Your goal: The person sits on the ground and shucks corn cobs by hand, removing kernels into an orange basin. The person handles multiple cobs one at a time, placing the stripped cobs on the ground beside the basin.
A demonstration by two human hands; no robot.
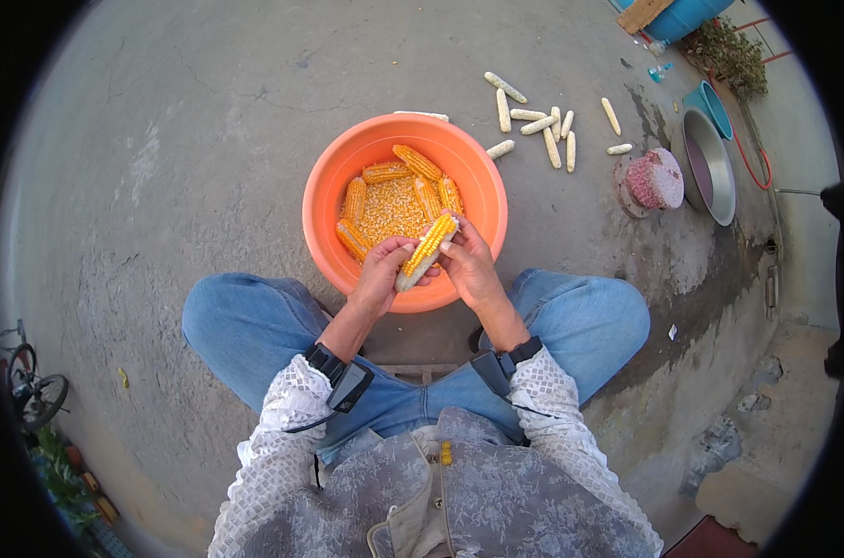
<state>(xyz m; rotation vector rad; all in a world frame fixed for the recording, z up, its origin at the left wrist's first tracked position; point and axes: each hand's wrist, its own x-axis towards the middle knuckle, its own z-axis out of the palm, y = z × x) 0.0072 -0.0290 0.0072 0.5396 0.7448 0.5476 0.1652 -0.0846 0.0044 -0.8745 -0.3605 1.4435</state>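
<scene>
A partly shelled ear of corn (427, 252) is held between both hands over the near edge of an orange plastic basin (490, 202). Yellow kernels remain on its upper side, and pale bare cob shows at its lower end. My left hand (387, 268) grips it from the left, thumb against the kernels. My right hand (468, 259) holds it from the right, near its upper end. Inside the basin, loose corn kernels (388, 208) cover the bottom, with several yellow ears of corn (418, 162) lying around them.
Several bare corncobs (551, 146) lie on the concrete ground (219, 153) beyond the basin, mostly to the right. Farther right stand a stool with a pink-and-white cover (654, 180), a metal basin (721, 167) and a teal basin (715, 104). A bicycle (45, 397) is at far left.
</scene>
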